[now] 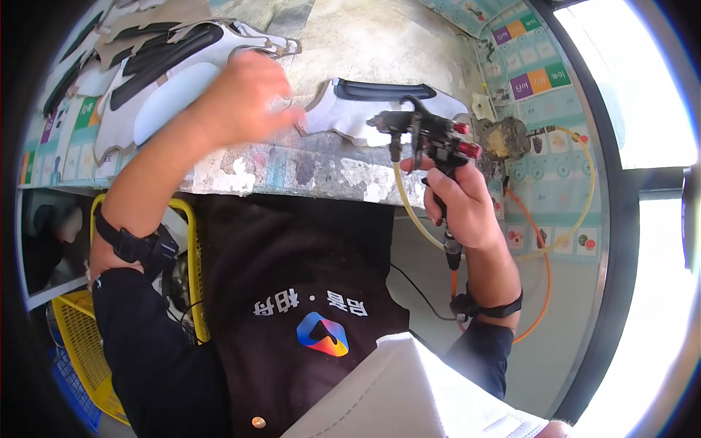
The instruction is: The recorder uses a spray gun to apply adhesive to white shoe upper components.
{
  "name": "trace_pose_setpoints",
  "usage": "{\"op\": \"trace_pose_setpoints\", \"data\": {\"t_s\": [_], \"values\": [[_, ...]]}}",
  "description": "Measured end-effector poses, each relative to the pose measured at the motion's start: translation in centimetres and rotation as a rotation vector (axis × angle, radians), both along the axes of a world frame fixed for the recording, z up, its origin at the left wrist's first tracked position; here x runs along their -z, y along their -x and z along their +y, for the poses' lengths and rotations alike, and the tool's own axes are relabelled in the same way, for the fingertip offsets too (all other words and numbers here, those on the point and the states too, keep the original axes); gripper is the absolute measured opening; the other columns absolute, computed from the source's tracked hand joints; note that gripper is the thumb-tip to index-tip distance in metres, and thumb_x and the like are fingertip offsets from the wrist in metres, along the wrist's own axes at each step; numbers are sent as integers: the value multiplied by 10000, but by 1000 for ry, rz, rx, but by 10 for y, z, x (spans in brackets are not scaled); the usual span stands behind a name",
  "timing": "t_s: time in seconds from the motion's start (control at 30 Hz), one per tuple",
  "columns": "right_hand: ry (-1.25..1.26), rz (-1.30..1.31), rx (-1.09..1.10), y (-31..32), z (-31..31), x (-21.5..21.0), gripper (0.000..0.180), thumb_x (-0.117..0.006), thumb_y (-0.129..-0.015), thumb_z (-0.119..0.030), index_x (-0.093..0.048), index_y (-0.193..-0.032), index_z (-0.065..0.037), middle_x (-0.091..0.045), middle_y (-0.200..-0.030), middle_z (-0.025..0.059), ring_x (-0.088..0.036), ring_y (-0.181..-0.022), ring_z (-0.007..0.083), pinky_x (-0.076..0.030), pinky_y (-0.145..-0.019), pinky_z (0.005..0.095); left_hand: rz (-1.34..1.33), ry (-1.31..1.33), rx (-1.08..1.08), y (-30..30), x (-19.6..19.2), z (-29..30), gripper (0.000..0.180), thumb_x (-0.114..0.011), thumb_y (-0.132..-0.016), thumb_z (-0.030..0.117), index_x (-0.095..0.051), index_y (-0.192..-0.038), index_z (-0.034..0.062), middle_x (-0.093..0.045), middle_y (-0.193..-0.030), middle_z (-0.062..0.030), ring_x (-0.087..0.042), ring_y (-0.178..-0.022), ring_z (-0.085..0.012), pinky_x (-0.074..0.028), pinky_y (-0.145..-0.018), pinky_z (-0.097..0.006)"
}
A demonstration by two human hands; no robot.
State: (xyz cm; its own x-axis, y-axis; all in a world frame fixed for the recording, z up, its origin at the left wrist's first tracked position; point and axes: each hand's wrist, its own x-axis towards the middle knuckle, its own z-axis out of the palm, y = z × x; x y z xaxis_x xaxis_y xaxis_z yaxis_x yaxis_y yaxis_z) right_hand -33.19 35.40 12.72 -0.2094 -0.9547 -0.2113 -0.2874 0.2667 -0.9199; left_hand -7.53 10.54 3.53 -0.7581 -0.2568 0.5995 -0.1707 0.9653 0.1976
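The table (372, 40) has a rough, patchy top. Over it, the gun (431, 135) looks like dark, shiny metal with glossy red knobs (469, 150). On the table's right half, the gray piece (337, 114) looks matt, and its black strip (383, 90) smooth and shiny. Lower than the table, the yellow basket (79, 328) looks like hard plastic. In front of the table, the apron (314, 255) is dull cloth.

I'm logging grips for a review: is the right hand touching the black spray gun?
Touching. The head view shows the right hand around the handle of the black spray gun, thumb lying against it.
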Motion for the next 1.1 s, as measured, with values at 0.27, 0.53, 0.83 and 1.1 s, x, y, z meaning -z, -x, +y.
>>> {"op": "trace_pose_setpoints", "data": {"t_s": [0.27,0.53,0.83,1.1], "values": [[-146,278,-117,-27,-41,2,186,-520,-1015,-104,-630,-1054,40,-496,-601,-15,-432,-480,57,-343,-460,247,773,-804,-425,-59,29,-80,331,-630,-1023,320,-750,-956,18,-713,-894,5,-551,-795,-69,-452,-785,-239],[-164,396,83,-21,-73,-12,219,-613,-964,-205,-646,-936,10,-502,-632,-8,-454,-550,81,-381,-507,304,861,-876,-334,-58,39,-86,322,-635,-1019,305,-749,-959,10,-714,-893,-12,-540,-779,-70,-447,-778,-239],[-175,366,-2,-27,-67,-17,223,-578,-990,-190,-680,-1064,-6,-501,-645,-28,-451,-548,68,-366,-503,287,1260,-1128,-238,-75,32,-98,440,-503,-1067,341,-671,-832,10,-713,-920,-116,-531,-758,-137,-429,-753,-282],[-209,529,8,-23,-68,-12,229,-601,-968,-218,-655,-1007,1,-537,-659,18,-495,-548,88,-402,-502,288,1336,-1155,-90,-75,38,-104,427,-426,-1067,269,-459,-702,51,-655,-930,-177,-493,-786,-215,-428,-795,-349]]}}
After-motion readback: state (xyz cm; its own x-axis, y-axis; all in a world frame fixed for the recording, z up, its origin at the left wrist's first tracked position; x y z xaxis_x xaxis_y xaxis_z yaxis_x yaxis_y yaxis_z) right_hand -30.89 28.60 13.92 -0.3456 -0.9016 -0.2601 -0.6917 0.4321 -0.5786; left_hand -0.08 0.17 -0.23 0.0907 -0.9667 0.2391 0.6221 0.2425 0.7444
